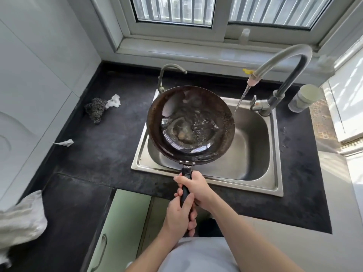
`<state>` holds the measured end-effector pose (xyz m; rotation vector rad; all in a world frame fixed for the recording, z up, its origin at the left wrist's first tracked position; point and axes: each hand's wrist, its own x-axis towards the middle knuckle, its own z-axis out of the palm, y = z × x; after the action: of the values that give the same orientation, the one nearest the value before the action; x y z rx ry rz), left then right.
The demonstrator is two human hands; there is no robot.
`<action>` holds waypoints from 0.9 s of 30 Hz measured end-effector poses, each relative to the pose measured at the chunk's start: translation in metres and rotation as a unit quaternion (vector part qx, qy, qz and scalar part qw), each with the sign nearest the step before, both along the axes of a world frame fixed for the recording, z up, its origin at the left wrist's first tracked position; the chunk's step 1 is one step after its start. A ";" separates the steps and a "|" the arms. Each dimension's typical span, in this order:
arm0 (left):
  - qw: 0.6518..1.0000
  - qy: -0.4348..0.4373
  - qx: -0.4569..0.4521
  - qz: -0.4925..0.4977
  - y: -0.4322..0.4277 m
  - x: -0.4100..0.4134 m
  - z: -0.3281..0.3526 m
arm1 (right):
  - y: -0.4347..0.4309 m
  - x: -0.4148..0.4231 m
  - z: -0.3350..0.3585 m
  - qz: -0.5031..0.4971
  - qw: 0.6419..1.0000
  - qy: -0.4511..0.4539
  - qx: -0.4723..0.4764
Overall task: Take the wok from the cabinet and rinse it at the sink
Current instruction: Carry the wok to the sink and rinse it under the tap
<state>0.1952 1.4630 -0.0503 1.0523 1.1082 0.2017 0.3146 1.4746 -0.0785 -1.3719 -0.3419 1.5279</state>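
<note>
I saw bright daylight pouring through the window (172,10), glare washing out the right wall (349,95); edges bowed from the wide lens, slightly soft overall.

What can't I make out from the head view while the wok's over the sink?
Sink drain: head view, covered by the wok.
Where the water stream lands: head view, behind the wok's rim.
Handle: head view, mostly wrapped by left hand and right hand.
Pale patch in the wok: head view, blurred by rippling water.
Cloth: head view, cut by the left edge.
</note>
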 end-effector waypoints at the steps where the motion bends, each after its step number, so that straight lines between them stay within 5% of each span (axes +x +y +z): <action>1: 1.000 0.001 -0.001 -0.004 -0.001 -0.003 -0.001 | -0.002 -0.003 -0.001 -0.002 1.000 -0.002 -0.002; 16: 0.998 -0.005 -0.008 -0.058 0.003 0.024 0.004 | -0.012 0.026 -0.008 -0.068 0.997 0.018 -0.025; 27: 1.000 -0.021 -0.014 -0.010 0.009 0.016 0.010 | 0.005 0.017 0.004 0.002 1.000 -0.021 -0.005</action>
<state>0.2111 1.4719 -0.0405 1.0298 1.0596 0.1916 0.3320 1.4791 -0.0748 -1.4143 -0.3634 1.5064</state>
